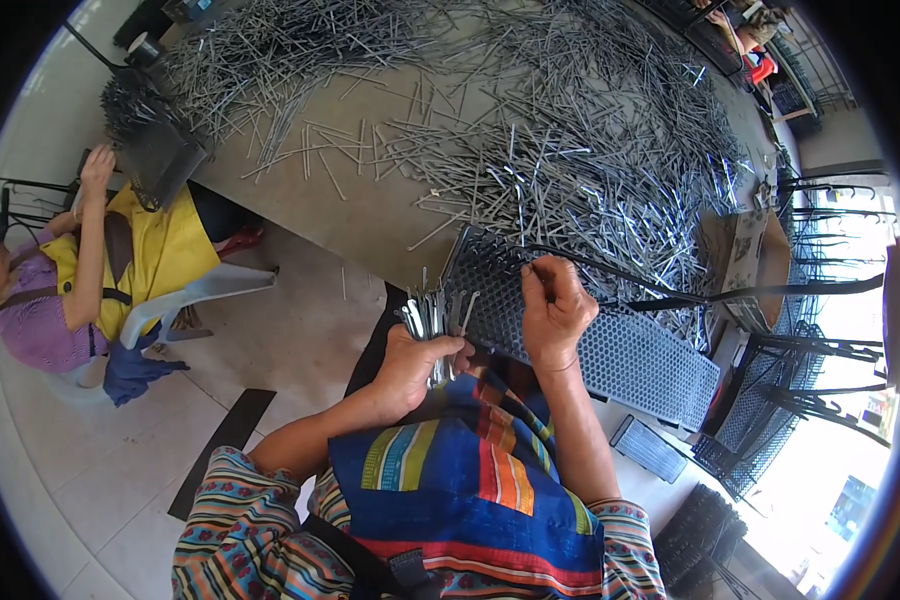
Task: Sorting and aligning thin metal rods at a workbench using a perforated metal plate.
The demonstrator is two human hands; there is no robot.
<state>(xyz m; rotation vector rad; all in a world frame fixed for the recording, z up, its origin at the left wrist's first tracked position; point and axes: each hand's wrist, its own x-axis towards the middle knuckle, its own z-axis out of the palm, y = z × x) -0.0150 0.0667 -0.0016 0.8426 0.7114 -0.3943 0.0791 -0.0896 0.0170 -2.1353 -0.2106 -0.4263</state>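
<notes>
My left hand (402,372) is closed around an upright bundle of thin metal strips (433,315), their tops standing out above the thumb. Over the far left part of a dark perforated metal panel (635,362), my right hand (560,318) has its thumb and forefinger pinched together near a row of small pieces along the panel's edge. Whatever the right fingers grip, if anything, is too small to make out. The panel slants from the table edge down to the right, across my lap. A long black bar (660,285) passes along its far side.
Loose metal strips (590,180) lie heaped over the table (325,200). Black hooked bars (830,290) jut in from the right, near a cardboard box (760,255). At the left, a co-worker in a yellow apron (170,240) sits on a pale chair (195,297). Another person (745,40) is far right.
</notes>
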